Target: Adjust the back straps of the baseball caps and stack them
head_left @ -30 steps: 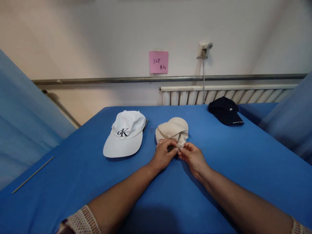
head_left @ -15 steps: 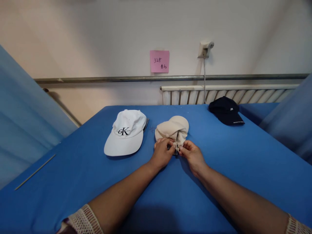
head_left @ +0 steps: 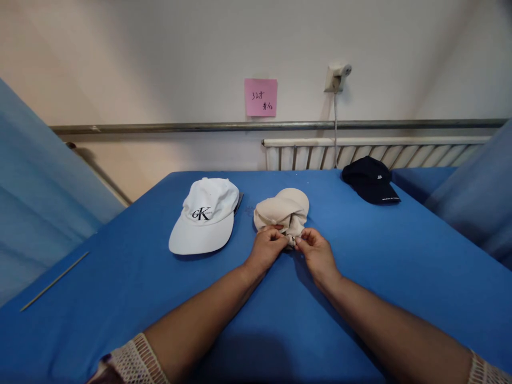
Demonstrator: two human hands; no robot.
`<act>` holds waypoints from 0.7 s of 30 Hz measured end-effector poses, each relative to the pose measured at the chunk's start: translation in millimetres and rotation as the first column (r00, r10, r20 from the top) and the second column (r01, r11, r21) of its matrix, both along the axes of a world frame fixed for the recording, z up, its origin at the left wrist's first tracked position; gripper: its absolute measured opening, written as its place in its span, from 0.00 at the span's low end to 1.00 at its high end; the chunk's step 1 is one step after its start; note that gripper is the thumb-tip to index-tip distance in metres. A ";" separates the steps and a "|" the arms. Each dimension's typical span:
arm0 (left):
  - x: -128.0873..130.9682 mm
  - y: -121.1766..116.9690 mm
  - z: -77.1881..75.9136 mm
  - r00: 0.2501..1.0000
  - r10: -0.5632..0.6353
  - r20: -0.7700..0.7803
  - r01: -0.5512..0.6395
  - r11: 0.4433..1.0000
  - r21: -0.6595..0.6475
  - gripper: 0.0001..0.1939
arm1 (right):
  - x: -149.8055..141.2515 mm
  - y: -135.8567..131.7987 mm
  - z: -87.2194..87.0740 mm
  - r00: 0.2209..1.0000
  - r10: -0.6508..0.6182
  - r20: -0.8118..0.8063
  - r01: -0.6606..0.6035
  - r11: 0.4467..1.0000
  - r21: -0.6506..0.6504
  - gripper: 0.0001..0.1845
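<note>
A beige cap (head_left: 282, 210) lies crumpled in the middle of the blue table (head_left: 360, 256). My left hand (head_left: 266, 248) and my right hand (head_left: 317, 251) meet at its near edge. Both pinch the cap's back strap between thumb and fingers. The strap end itself is mostly hidden by my fingertips. A white cap with a black logo (head_left: 205, 214) sits to the left, brim toward me. A dark navy cap (head_left: 371, 180) rests at the far right of the table.
A thin stick (head_left: 54, 281) lies near the table's left edge. Behind the table runs a metal rail (head_left: 200, 127) and a white radiator (head_left: 372, 153). A pink note (head_left: 261, 97) and a wall socket with a cord (head_left: 336, 74) hang on the wall. Blue fabric flanks both sides.
Both hands have shifted slightly away from me, closer onto the beige cap's back edge, and pinch tighter together. The beige cap has bunched up a little more.
</note>
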State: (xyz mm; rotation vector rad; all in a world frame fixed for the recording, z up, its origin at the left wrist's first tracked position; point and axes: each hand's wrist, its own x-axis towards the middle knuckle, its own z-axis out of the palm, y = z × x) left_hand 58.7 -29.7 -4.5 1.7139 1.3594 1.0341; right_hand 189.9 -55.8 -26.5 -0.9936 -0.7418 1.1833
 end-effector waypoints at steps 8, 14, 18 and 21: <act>1.4 -0.8 -4.6 0.990 -0.008 0.140 0.014 0.999 -0.042 0.12 | 2.2 2.8 0.4 0.999 -0.018 0.037 0.017 1.000 0.024 0.12; 2.8 -2.0 -1.0 0.998 0.031 0.052 -0.030 0.999 -0.019 0.11 | 3.3 2.9 -2.1 0.998 -0.015 0.056 0.013 0.999 0.043 0.11; 3.2 -0.1 -1.2 0.997 0.069 0.020 -0.068 0.996 -0.050 0.12 | 4.3 2.4 -4.7 0.994 0.014 0.110 -0.021 0.998 0.059 0.09; 3.0 0.7 -2.4 0.996 0.088 0.032 -0.086 0.994 -0.062 0.14 | 4.5 1.9 -4.8 0.987 0.048 0.154 -0.058 0.997 0.060 0.08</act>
